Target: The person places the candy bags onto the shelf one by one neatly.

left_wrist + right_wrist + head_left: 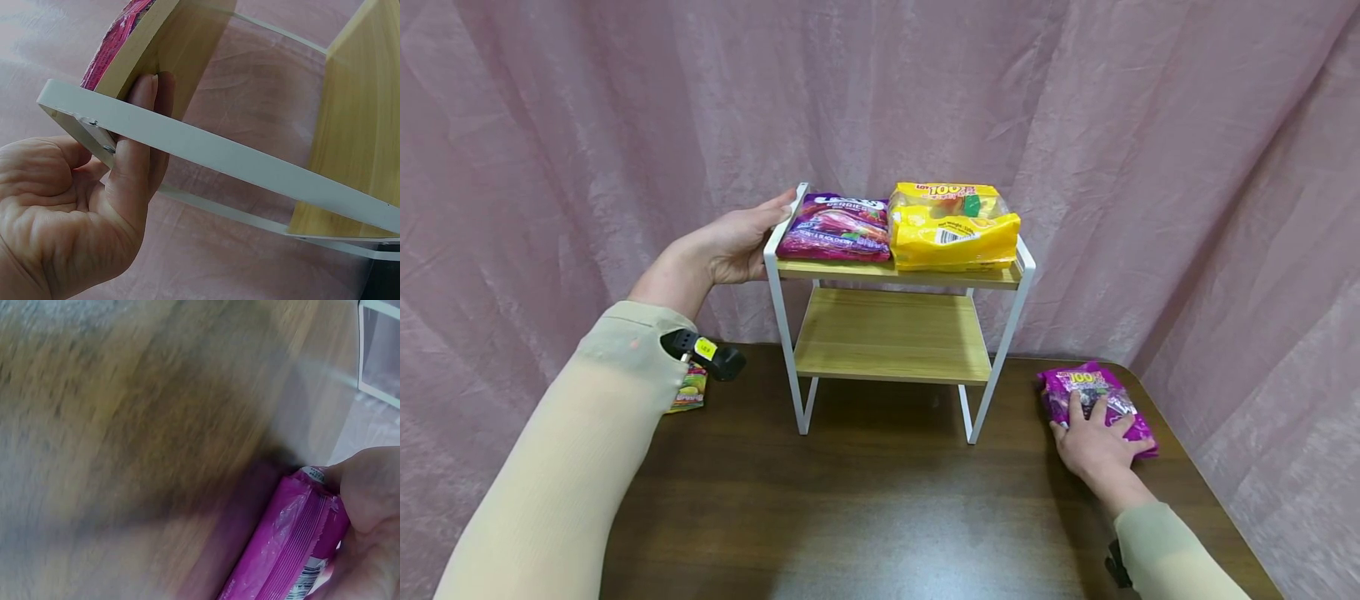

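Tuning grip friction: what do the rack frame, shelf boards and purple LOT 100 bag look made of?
Rack frame: probably metal, white satin coating; slim, smooth bars.
Shelf boards: wood or wood-look laminate, low sheen; pale grain shows.
Purple LOT 100 bag: likely glossy plastic film; wrinkles, highlights.

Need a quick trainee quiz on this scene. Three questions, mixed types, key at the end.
1. Where does the left hand hold the two-tier rack?
A) A rear foot
B) The upper left end
C) The lower board's right edge

2. True or false: the yellow bag marked 100 sits on the lower board.

3. Fill in the colour: the right hand touches a ____ bag on the wooden table.

Key:
1. B
2. False; it sits on the top board, right of the berries bag.
3. Purple
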{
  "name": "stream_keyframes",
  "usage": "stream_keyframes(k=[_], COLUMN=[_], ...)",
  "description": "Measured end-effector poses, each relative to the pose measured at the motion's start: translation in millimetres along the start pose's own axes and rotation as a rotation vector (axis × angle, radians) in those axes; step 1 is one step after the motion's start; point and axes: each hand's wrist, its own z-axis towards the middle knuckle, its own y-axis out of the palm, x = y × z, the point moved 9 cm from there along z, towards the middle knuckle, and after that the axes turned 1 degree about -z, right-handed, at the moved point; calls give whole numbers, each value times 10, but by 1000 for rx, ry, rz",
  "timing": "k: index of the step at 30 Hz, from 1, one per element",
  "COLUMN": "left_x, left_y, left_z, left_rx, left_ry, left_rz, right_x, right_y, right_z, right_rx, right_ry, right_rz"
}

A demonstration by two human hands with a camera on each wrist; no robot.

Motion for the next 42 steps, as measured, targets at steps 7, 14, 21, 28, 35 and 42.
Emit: stream_keyframes(k=[7, 14, 21, 28, 35, 42], left_x=[1, 2, 8, 3, 1, 0], left_y=[3, -8, -18, -23, -6, 1], left_z=[-3, -12, -26, -24, -13, -3], left_rx=[-4, 5, 6, 6, 4, -4], left_ry=[1, 2, 3, 0, -3, -5], left_rz=[-2, 9, 12, 12, 5, 6], right_x=[-79, -170, -246, -270, -221, -104], right_y=[27, 39, 52, 36, -105, -317], right_z=[-53, -106, -156, -184, -230, -165], right_rx=[3, 19, 0, -46, -108, -72], right_ry=[-9, -20, -13, -1, -28, -161], right_rz=[1, -10, -12, -19, -29, -7])
